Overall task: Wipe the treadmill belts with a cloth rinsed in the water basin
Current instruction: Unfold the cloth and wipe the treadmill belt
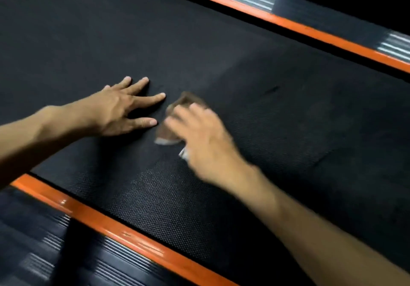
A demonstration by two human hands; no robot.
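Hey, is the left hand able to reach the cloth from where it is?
Probably yes. The left hand lies flat on the belt beside the cloth; only bare belt lies between, though the right hand covers most of the cloth.

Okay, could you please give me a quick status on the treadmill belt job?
Left hand flat on the belt, fingers spread. Right hand presses brown cloth to the belt, blurred. Nothing in the way; basin not in view.
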